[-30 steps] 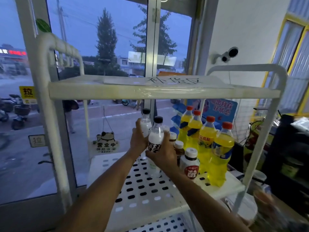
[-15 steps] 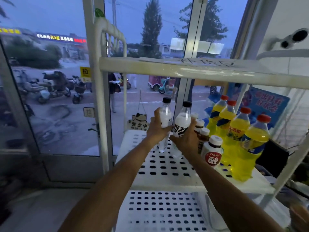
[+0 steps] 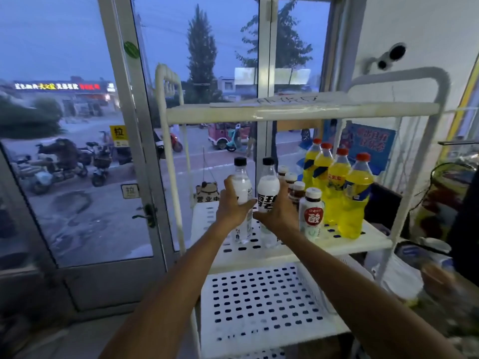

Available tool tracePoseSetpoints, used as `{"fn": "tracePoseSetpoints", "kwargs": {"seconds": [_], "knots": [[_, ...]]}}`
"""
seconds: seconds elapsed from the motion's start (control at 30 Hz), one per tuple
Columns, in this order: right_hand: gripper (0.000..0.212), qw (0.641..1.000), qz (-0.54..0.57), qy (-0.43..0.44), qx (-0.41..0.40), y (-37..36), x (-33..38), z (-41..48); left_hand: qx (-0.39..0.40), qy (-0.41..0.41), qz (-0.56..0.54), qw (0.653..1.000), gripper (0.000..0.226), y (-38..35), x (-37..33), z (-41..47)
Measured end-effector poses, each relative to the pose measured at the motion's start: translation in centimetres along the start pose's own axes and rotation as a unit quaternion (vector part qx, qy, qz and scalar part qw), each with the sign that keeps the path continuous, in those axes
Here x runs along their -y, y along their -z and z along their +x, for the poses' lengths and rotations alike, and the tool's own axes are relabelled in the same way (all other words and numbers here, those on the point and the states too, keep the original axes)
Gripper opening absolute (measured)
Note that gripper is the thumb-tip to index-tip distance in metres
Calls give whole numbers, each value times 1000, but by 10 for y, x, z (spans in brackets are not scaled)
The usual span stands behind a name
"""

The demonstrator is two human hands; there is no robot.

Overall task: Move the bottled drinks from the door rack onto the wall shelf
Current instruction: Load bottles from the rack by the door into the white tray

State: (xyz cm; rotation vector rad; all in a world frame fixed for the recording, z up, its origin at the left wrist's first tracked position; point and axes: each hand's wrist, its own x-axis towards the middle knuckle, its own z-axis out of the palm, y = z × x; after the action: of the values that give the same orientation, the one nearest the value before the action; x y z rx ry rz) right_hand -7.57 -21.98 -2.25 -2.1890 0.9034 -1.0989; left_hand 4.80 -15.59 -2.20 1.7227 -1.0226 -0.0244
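Both clear bottles sit a touch lower against the rack than half a second ago, and our view has swung back right, so less street shows at nine o'clock. We've got our left hand (image 3: 231, 203) wrapped around the left clear bottle (image 3: 242, 200), black cap up, and our right hand (image 3: 278, 211) wrapped around the right clear bottle (image 3: 268, 196), the one with bold dark lettering. Both stand upright, side by side, their bases at or just above the perforated middle shelf (image 3: 285, 251) of the white door rack (image 3: 171, 161); we can't tell whether they have lifted clear.

At three o'clock from our hands wait the small white-capped bottles (image 3: 312, 213) and, beyond them, four yellow bottles (image 3: 356, 200) with red caps. So we judge the job barely begun: only two bottles are in hand, and the rest stand untouched. No wall shelf shows yet. The lower tier (image 3: 261, 301) is bare, and so is the top tier (image 3: 285, 112), save a taped sheet of paper.
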Motion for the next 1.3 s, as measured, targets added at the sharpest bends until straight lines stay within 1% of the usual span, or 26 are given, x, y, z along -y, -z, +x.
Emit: {"fn": "tracePoseSetpoints", "kwargs": {"seconds": [0.1, 0.27, 0.37, 0.47, 0.53, 0.67, 0.77, 0.87, 1.03, 1.17, 1.23, 1.3], "knots": [[108, 1000, -20, -4, -13, 4, 11, -22, 14, -5, 7, 1000, 78, 13, -7, -21], [100, 997, -74, -27, -17, 20, 28, -58, 52, -17, 20, 998, 77, 31, -18, -53], [96, 994, -94, -60, -17, 31, 25, -88, 69, -16, 36, 997, 79, 32, -32, -70], [97, 987, -123, -105, -17, 46, 14, -120, 111, -36, 56, 992, 80, 20, -50, -91], [97, 983, -132, -126, -33, 65, 6, -136, 150, -41, 40, 987, 82, 3, -59, -109], [94, 968, -175, -166, -70, 114, -10, -165, 209, -17, -11, 978, 90, -40, -74, -147], [88, 954, -204, -195, -96, 152, -26, -188, 263, -26, 4, 965, 99, -72, -90, -173], [88, 940, -223, -225, -125, 188, -45, -211, 296, -48, 12, 954, 99, -103, -113, -196], [90, 921, -236, -286, -120, 247, -85, -242, 335, -59, 25, 940, 102, -158, -156, -230], [94, 903, -239, -340, -109, 297, -117, -267, 369, -64, 41, 926, 98, -201, -184, -258], [92, 896, -228, -363, -115, 320, -135, -280, 383, -62, 37, 921, 93, -224, -194, -271], [92, 884, -229, -392, -108, 339, -153, -292, 399, -68, 39, 914, 94, -245, -201, -284]]}}
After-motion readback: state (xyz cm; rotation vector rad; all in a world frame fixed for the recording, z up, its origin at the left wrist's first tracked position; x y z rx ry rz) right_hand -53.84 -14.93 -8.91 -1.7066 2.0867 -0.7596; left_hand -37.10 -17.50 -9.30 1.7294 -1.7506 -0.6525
